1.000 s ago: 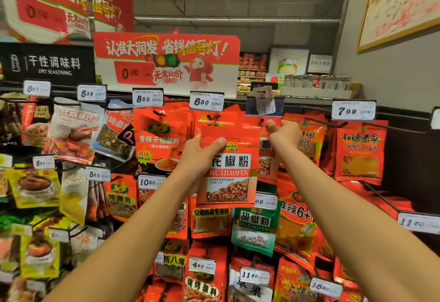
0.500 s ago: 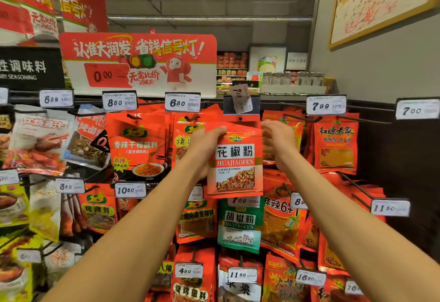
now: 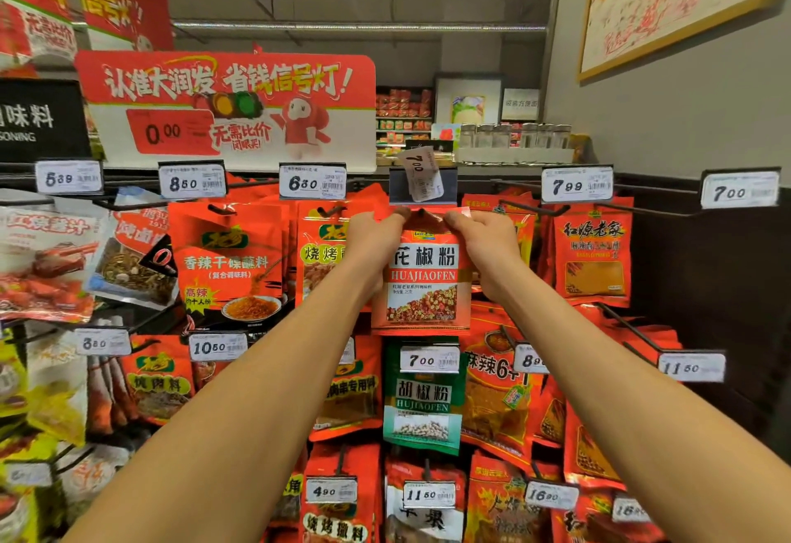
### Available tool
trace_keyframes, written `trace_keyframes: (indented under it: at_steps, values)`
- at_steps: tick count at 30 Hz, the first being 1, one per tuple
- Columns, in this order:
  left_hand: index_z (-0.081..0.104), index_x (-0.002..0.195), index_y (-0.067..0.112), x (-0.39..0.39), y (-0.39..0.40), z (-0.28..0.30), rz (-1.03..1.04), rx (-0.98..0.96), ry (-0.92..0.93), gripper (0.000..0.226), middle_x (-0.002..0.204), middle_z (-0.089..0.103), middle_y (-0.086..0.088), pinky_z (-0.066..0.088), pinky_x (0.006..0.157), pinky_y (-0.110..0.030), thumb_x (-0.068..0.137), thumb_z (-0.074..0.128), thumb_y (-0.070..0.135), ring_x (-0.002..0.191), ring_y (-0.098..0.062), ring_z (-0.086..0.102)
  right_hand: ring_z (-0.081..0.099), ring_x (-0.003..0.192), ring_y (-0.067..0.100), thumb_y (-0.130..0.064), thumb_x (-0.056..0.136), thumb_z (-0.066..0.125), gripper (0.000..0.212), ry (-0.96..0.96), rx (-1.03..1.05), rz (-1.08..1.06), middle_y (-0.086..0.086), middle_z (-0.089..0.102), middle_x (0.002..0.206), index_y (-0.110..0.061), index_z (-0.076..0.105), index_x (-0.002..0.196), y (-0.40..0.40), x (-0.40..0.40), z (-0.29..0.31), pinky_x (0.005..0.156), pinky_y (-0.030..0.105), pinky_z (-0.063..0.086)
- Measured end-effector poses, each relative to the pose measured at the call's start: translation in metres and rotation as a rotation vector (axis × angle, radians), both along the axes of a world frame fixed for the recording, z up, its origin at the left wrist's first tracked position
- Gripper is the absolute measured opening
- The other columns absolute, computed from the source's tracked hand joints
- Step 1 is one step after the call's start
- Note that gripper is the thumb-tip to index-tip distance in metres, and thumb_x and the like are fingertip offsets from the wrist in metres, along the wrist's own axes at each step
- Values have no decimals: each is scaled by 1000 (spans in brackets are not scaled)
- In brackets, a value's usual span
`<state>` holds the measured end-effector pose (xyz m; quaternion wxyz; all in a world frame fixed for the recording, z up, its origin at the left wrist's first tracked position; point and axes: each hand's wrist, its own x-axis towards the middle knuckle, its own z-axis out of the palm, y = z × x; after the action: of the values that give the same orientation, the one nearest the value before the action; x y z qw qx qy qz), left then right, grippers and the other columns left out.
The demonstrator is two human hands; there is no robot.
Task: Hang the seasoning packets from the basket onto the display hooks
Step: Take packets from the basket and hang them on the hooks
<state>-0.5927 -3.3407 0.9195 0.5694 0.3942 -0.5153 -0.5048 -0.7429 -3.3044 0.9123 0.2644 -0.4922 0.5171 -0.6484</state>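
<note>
A red seasoning packet (image 3: 423, 285) marked HUAJIAOFEN hangs in front of me at the top row of the display. My left hand (image 3: 371, 238) pinches its top left corner and my right hand (image 3: 483, 243) pinches its top right corner. The packet's top edge sits just under a dark price-tag holder (image 3: 421, 189) with a crooked 7.00 label at the tip of a hook. The hook itself is hidden behind the holder and the packet. No basket is in view.
Rows of red, green and yellow packets hang on hooks all around, each with a white price tag. A red promotional sign (image 3: 227, 110) stands above the rack. A dark wall panel (image 3: 702, 285) with bare hooks lies to the right.
Both hands have raised the packet up to the price-tag holder. My left hand shifted from the packet's side to its top left corner. The camera moved closer and slightly right.
</note>
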Motion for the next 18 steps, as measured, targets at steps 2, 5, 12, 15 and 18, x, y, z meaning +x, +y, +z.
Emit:
trace_keyframes:
  at_steps: [2, 5, 12, 15, 18]
  values:
    - [60, 95, 14, -1, -2, 1, 17, 6, -16, 21, 78, 78, -9, 64, 68, -49, 92, 72, 32, 65, -26, 77, 77, 68, 20, -28, 92, 71, 14, -23, -14, 46, 2, 78, 76, -15, 71, 87, -2, 1, 0, 52, 26, 56]
    - [59, 91, 16, -2, -5, -1, 25, 22, -14, 22, 84, 76, -11, 64, 64, -43, 92, 74, 32, 67, -25, 77, 77, 72, 23, -20, 88, 75, 8, -40, 8, 89, 5, 79, 82, -16, 71, 94, -8, 3, -2, 56, 30, 60]
    - [70, 101, 16, 11, -8, -12, 116, -52, -121, 21, 89, 76, -1, 49, 56, -26, 94, 70, 37, 78, -18, 73, 75, 78, 28, -30, 80, 80, 14, 41, 24, -160, 1, 77, 78, -18, 74, 78, -37, 19, 3, 80, 52, 61]
    - [74, 97, 10, 17, -8, -14, 126, -86, -147, 23, 89, 77, -2, 50, 59, -27, 98, 64, 31, 78, -16, 71, 75, 79, 28, -28, 82, 80, 15, 47, 4, -157, 2, 77, 80, -17, 72, 77, -40, 22, 3, 80, 53, 61]
    - [73, 95, 5, 18, -6, -14, 111, -76, -167, 32, 88, 77, -7, 56, 63, -31, 102, 58, 33, 75, -19, 72, 76, 77, 27, -30, 81, 81, 14, -43, 33, -121, 0, 78, 80, -21, 70, 78, -33, 18, -5, 79, 52, 62]
